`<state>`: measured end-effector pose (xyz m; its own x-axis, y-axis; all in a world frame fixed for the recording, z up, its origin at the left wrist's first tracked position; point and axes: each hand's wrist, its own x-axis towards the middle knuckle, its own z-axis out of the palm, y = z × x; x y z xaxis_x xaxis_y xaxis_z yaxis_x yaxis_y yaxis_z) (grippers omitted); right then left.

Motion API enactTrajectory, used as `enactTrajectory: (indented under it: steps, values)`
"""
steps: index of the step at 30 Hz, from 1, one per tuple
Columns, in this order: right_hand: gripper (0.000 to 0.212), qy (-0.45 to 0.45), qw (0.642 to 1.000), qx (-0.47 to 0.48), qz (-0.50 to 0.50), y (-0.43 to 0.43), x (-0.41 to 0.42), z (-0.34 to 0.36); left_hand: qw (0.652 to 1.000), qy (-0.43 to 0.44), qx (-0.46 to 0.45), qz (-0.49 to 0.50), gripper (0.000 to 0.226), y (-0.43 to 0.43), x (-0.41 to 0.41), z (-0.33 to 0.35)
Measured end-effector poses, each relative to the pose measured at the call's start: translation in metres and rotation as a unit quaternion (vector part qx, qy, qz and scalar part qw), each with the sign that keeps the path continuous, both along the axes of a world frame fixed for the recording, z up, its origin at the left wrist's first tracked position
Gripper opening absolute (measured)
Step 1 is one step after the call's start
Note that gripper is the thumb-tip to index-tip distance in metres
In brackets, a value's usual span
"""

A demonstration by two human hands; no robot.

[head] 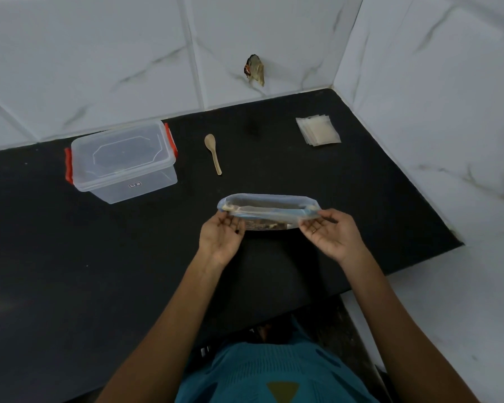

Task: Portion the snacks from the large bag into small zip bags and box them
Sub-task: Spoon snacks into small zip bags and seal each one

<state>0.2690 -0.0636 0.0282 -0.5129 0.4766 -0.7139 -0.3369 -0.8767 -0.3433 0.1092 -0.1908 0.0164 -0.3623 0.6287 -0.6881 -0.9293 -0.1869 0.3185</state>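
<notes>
Left hand [221,238] and right hand [330,238] held the large bag [269,212] over the black counter [70,257], fingers [230,221] pinching its upper corners, mouth parted. Beyond: wooden spoon [213,154] at centre, lidded clear box [122,161] to the left, stacked small zip bags [317,130] at far right.

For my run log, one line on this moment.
left hand: pinches clear blue-edged snack bag | right hand: pinches it too | clear red-latched box: lid on | wooden spoon, small clear bags: untouched
</notes>
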Motion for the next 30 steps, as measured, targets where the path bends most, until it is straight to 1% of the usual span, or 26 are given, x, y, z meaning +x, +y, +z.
enactTrajectory:
  steps: [2,3,6,12,15,17,21,23,24,25,26,27,28,29,30]
  values:
    - [0.015,-0.021,1.000,0.014,0.007,-0.001,0.002,-0.004,0.999,0.019,-0.011,-0.047,0.022,-0.003,0.001,0.000]
    - [0.014,-0.027,0.999,0.016,0.006,-0.001,0.003,-0.005,0.998,0.015,-0.006,-0.054,0.020,-0.003,0.001,0.001]
    - [0.018,-0.042,0.999,0.018,0.016,-0.002,0.006,-0.008,0.999,0.003,0.005,-0.033,0.021,-0.005,0.002,0.005]
    - [0.024,-0.068,0.995,0.009,0.077,-0.001,0.007,-0.010,1.000,-0.015,0.008,0.018,0.025,-0.004,0.006,0.003]
    - [0.022,-0.074,0.993,0.024,0.085,-0.001,0.005,-0.013,0.997,-0.052,0.022,0.052,0.029,-0.001,0.011,0.002]
    - [0.025,-0.069,0.994,0.034,0.083,-0.002,0.002,-0.014,0.996,-0.057,0.018,0.059,0.027,0.001,0.015,-0.001]
    - [0.028,-0.032,0.995,0.051,0.075,-0.005,0.000,-0.014,0.998,-0.014,0.039,0.038,0.027,-0.001,0.018,-0.005]
    - [0.027,-0.048,0.990,0.090,0.100,-0.005,0.001,-0.012,0.999,0.043,0.026,-0.006,0.025,-0.004,0.016,-0.006]
    - [0.025,-0.077,0.981,0.128,0.121,-0.003,0.002,-0.012,0.994,0.096,-0.007,-0.043,0.024,-0.005,0.015,-0.007]
    - [0.022,-0.122,0.964,0.180,0.150,-0.002,0.003,-0.011,0.983,0.153,-0.051,-0.083,0.029,-0.006,0.014,-0.009]
    - [0.020,-0.176,0.938,0.238,0.183,-0.001,0.004,-0.011,0.966,0.204,-0.104,-0.122,0.036,-0.007,0.013,-0.011]
    - [0.018,-0.229,0.903,0.296,0.211,-0.001,0.004,-0.009,0.943,0.247,-0.157,-0.157,0.041,-0.009,0.012,-0.011]
    - [0.016,-0.278,0.865,0.347,0.232,-0.001,0.004,-0.009,0.916,0.291,-0.202,-0.185,0.040,-0.011,0.011,-0.010]
    - [0.016,-0.322,0.824,0.395,0.247,-0.002,0.005,-0.008,0.875,0.357,-0.248,-0.213,0.035,-0.013,0.010,-0.010]
    - [0.018,-0.361,0.783,0.436,0.257,-0.003,0.004,-0.008,0.813,0.442,-0.293,-0.240,0.031,-0.015,0.007,-0.009]
